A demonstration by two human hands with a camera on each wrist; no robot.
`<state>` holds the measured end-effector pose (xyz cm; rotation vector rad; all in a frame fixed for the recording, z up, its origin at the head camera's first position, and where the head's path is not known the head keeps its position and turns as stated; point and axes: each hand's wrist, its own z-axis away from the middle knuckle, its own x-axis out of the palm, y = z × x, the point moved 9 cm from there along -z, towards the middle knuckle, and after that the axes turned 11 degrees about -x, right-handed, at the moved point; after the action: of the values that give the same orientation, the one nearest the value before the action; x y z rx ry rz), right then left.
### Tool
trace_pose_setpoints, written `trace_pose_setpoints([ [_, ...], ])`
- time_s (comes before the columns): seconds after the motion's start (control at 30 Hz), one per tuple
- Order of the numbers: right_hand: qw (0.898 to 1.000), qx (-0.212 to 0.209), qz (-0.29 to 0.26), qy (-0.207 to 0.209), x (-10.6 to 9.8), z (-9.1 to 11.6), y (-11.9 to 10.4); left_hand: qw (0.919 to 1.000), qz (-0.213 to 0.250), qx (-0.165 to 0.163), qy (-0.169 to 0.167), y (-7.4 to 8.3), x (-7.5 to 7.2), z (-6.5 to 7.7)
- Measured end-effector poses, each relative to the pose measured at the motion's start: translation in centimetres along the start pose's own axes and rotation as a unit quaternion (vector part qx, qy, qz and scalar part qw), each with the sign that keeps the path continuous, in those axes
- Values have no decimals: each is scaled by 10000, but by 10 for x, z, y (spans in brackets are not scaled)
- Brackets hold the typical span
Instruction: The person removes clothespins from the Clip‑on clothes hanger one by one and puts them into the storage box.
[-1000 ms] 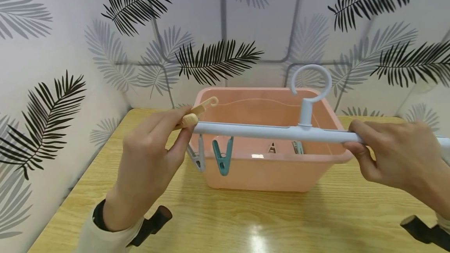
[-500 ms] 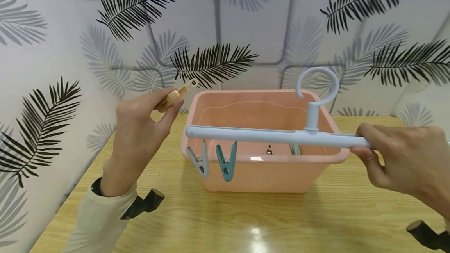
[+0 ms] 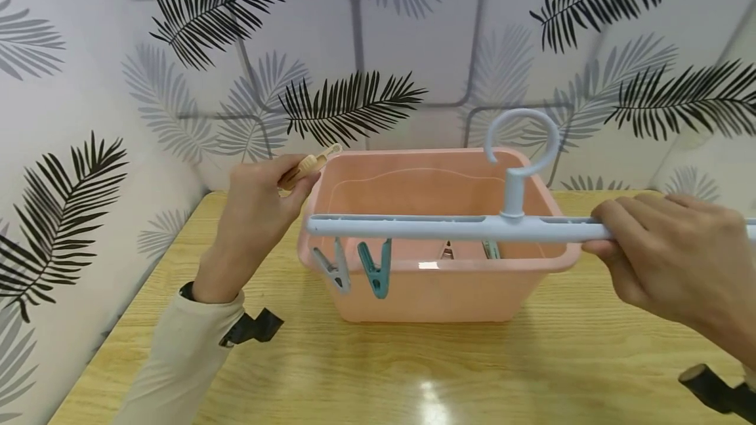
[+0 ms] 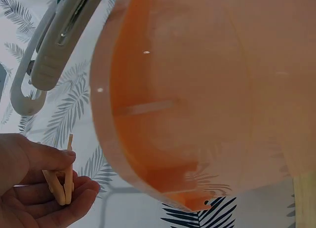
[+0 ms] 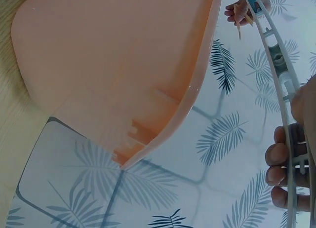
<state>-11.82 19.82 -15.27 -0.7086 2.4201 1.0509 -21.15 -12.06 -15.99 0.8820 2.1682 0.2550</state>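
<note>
My left hand [image 3: 256,208] pinches a pale yellow clothespin [image 3: 304,168] by its handles, its looped tip pointing up and right. In the head view it is above and left of the hanger's left end, apart from it. My right hand [image 3: 673,254] grips the light blue hanger bar [image 3: 413,227] right of its ring-shaped hook [image 3: 552,143], keeping the bar about level. Under the bar's left part hang a grey clothespin [image 3: 338,271] and a teal clothespin [image 3: 377,272]. The left wrist view shows the yellow clothespin [image 4: 60,188] between thumb and fingers.
Behind the hanger a pink plastic basin [image 3: 431,297] stands on the wood-grain table [image 3: 354,372]. Inside it lie a small clothespin [image 3: 447,251] and a greenish one [image 3: 491,250], both partly hidden. A leaf-patterned wall [image 3: 413,38] closes off the back.
The yellow clothespin was at the bar's left end. My left hand has drawn it up and left, then come slightly back right. My right hand still holds the hanger.
</note>
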Motion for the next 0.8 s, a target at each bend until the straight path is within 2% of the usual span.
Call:
trace_pose_setpoints([
  [0.13,9995,50,215,-211,5,2,3,9997,66,-88,-218,-7,12,-2],
  [0.27,9993,103,306,-198,7,2,3,9986,65,-194,-494,-11,24,-3],
  [0.43,9986,344,407,-23,5,2,7,9959,-4,-334,-839,-13,37,-5],
  [0.6,9964,593,423,432,3,2,6,9889,-190,-532,-1376,-13,56,-7],
  [0.7,9955,710,395,492,3,3,6,9858,-279,-442,-1594,-11,64,-7],
  [0.8,9946,839,339,504,2,4,7,9843,-96,-290,-1739,-9,70,-5],
])
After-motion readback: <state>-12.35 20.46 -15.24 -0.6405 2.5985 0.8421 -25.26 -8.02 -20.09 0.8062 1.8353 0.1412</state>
